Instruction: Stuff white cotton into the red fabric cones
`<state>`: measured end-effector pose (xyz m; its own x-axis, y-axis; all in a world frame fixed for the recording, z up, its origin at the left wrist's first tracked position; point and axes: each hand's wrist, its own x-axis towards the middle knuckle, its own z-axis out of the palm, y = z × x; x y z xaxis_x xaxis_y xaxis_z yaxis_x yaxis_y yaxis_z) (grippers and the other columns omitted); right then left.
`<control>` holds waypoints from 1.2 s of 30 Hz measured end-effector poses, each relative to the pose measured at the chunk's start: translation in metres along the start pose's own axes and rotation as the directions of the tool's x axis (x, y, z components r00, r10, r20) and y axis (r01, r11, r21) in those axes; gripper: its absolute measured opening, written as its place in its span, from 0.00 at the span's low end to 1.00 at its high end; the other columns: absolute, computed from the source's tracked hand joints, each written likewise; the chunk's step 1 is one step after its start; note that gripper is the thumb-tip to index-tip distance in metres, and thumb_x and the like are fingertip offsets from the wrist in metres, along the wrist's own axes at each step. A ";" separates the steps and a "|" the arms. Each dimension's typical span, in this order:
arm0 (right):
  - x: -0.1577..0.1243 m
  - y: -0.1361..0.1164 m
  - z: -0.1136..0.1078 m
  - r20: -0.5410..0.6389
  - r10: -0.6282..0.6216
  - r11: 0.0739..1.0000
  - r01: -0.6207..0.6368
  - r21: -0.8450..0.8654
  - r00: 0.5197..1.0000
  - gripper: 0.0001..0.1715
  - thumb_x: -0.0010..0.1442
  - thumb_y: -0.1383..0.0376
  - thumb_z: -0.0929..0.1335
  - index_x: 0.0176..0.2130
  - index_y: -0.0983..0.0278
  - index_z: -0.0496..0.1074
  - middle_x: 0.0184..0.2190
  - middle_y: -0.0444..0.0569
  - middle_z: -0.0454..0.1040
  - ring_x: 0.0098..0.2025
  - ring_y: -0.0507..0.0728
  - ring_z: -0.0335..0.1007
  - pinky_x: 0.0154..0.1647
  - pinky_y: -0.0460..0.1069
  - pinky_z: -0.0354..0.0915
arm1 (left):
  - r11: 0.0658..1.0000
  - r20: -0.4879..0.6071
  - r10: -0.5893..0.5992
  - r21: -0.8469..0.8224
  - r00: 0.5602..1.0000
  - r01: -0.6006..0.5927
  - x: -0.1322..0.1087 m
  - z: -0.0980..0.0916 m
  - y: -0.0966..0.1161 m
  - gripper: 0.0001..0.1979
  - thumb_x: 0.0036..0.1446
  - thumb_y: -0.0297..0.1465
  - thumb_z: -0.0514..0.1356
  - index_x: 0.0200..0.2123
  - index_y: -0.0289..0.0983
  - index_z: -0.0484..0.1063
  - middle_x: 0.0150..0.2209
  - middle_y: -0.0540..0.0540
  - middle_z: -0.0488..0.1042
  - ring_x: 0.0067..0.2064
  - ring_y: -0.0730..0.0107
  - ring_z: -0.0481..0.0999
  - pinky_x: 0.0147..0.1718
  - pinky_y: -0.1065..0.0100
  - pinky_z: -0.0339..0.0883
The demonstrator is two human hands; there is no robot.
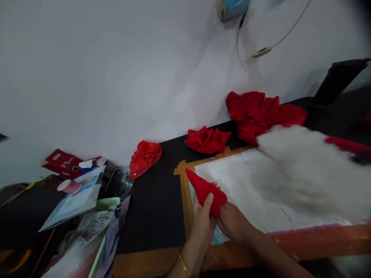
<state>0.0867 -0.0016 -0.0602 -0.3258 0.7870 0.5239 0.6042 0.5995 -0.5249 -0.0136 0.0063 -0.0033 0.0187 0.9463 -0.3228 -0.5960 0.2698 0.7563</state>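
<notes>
From the head view, both hands hold one red fabric cone (205, 190) just above the near left corner of the white sheet (232, 175). Its long axis slants, with the pointed tip aimed far-left and the wide end near-right. The left hand (202, 222) has its grip clenched on the cone's side; the right hand (232, 223) grasps the wide end. Three crumpled red cloth bundles (207, 139) lie along the far edge of the black surface (153, 216), beside fluffy white stuffing (304, 170).
</notes>
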 end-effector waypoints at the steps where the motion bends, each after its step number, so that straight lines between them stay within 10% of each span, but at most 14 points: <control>1: -0.001 0.001 -0.002 0.001 -0.032 0.999 0.032 0.036 0.999 0.21 0.61 0.70 0.58 0.51 0.70 0.69 0.45 0.61 0.78 0.44 0.61 0.76 0.44 0.54 0.74 | 0.999 0.007 -0.023 0.025 1.000 0.023 -0.001 -0.002 -0.001 0.29 0.46 0.35 0.72 0.52 0.34 0.71 0.46 0.36 0.80 0.51 0.50 0.77 0.53 0.55 0.68; 6: -0.006 0.006 -0.013 -0.016 -0.109 0.994 0.108 -0.023 0.994 0.18 0.65 0.71 0.57 0.42 0.65 0.73 0.30 0.50 0.80 0.26 0.54 0.75 0.26 0.46 0.70 | 0.987 0.120 -0.150 0.079 0.981 0.141 -0.006 -0.021 0.002 0.29 0.45 0.34 0.72 0.51 0.32 0.73 0.47 0.33 0.79 0.54 0.47 0.75 0.54 0.55 0.66; 10: -0.003 0.008 -0.014 -0.124 -0.168 0.984 0.158 -0.085 0.978 0.16 0.67 0.72 0.58 0.44 0.65 0.73 0.35 0.52 0.80 0.36 0.55 0.78 0.35 0.47 0.73 | 0.994 0.121 -0.107 0.014 0.987 0.106 0.002 -0.031 0.012 0.26 0.48 0.37 0.70 0.50 0.33 0.74 0.47 0.35 0.79 0.52 0.51 0.76 0.52 0.59 0.68; 15: 0.003 0.000 -0.012 -0.163 -0.159 0.987 0.153 -0.047 0.974 0.17 0.66 0.73 0.59 0.49 0.63 0.72 0.39 0.50 0.80 0.40 0.56 0.77 0.38 0.49 0.74 | 0.998 -0.144 0.000 -0.065 0.990 -0.009 0.025 -0.028 0.026 0.16 0.48 0.32 0.70 0.41 0.34 0.75 0.36 0.43 0.81 0.36 0.64 0.80 0.41 0.65 0.72; 20: 0.000 -0.014 -0.014 -0.219 -0.024 0.999 0.030 0.026 0.975 0.24 0.66 0.73 0.61 0.60 0.63 0.63 0.51 0.54 0.76 0.52 0.56 0.73 0.51 0.51 0.72 | 0.966 -0.262 -0.140 -0.249 0.955 0.074 0.036 -0.024 0.030 0.09 0.53 0.32 0.66 0.36 0.34 0.75 0.33 0.43 0.80 0.31 0.67 0.79 0.36 0.66 0.74; 23: 0.001 -0.014 -0.005 -0.155 -0.150 0.984 0.132 -0.120 0.976 0.18 0.64 0.74 0.60 0.51 0.67 0.71 0.45 0.56 0.79 0.47 0.58 0.76 0.47 0.52 0.73 | 0.958 -0.193 -0.203 -0.244 0.960 0.153 0.028 -0.017 0.026 0.13 0.53 0.35 0.67 0.37 0.32 0.75 0.34 0.41 0.80 0.33 0.65 0.79 0.36 0.66 0.74; 27: -0.002 -0.001 0.011 -0.027 -0.021 0.983 0.016 -0.184 0.999 0.15 0.58 0.75 0.61 0.29 0.64 0.74 0.24 0.49 0.78 0.25 0.55 0.74 0.26 0.46 0.71 | 0.993 -0.145 -0.054 -0.111 0.988 0.038 0.010 -0.005 0.015 0.21 0.47 0.31 0.71 0.45 0.35 0.74 0.37 0.45 0.80 0.36 0.68 0.79 0.39 0.69 0.72; 33: -0.010 0.009 0.022 -0.118 0.111 0.989 -0.121 -0.089 0.987 0.23 0.60 0.72 0.59 0.51 0.62 0.72 0.35 0.49 0.82 0.31 0.57 0.78 0.26 0.47 0.74 | 0.992 -0.142 -0.122 0.023 0.982 0.126 -0.005 -0.003 -0.006 0.31 0.43 0.34 0.74 0.51 0.36 0.72 0.40 0.42 0.80 0.39 0.61 0.80 0.41 0.64 0.72; 36: -0.011 0.008 0.019 -0.152 -0.005 0.992 -0.015 -0.126 0.988 0.21 0.61 0.73 0.59 0.47 0.63 0.75 0.31 0.49 0.81 0.30 0.57 0.78 0.28 0.48 0.74 | 0.992 -0.155 -0.114 -0.062 0.981 0.106 0.000 -0.007 -0.006 0.27 0.43 0.33 0.73 0.48 0.34 0.74 0.40 0.41 0.80 0.40 0.61 0.80 0.43 0.64 0.72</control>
<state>0.0812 -0.0025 -0.0831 -0.2142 0.7529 0.6222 0.6957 0.5648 -0.4439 -0.0154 0.0032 -0.0114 -0.0382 0.8701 -0.4914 -0.6395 0.3565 0.6811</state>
